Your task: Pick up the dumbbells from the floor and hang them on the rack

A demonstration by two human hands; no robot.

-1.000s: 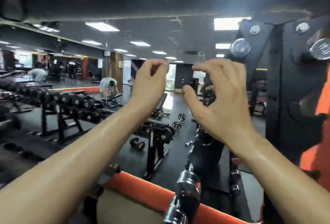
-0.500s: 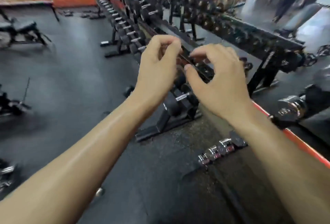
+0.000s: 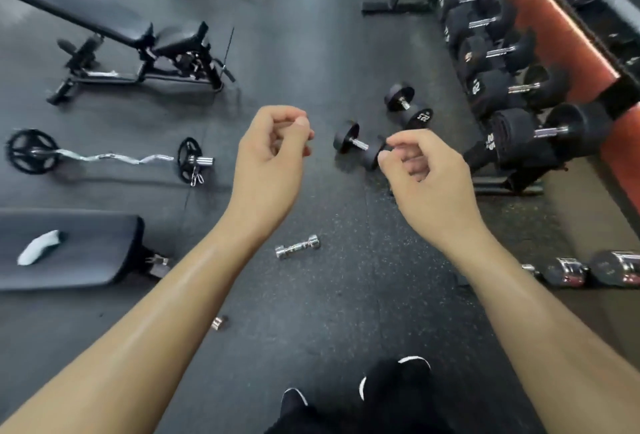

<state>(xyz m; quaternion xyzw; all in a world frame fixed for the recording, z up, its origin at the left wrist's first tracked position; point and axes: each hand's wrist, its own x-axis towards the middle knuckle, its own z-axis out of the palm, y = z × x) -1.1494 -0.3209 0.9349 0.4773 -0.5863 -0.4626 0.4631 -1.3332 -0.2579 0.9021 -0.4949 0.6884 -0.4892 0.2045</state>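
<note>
Black rubber flooring [image 3: 329,312] fills the view, and the person looks straight down at it with both bare forearms stretched out. The left hand [image 3: 273,146] is up in the air, fingers curled in, thumb tip meeting the forefinger, nothing in it. The right hand [image 3: 426,177] does the same: fingers bent in, thumb close to the forefinger, nothing held.

Just past the right fingertips lies a black dumbbell [image 3: 360,144] on the floor, one head partly hidden behind that hand. A second black dumbbell [image 3: 408,110] sits near it, further off, white numerals on its end. Closer in, between the two forearms, a small chrome dumbbell [image 3: 298,246] lies on its side.

The rack [image 3: 505,186] runs up the right side, loaded with black dumbbells, an orange band behind it. Larger chrome dumbbells [image 3: 588,269] sit low on the right. Over on the left: a curl bar [image 3: 104,156] with plates, an adjustable bench [image 3: 131,35], and a flat pad [image 3: 86,246] with a white object [image 3: 40,250] on it. The person's black shoes [image 3: 394,378] show at the bottom.
</note>
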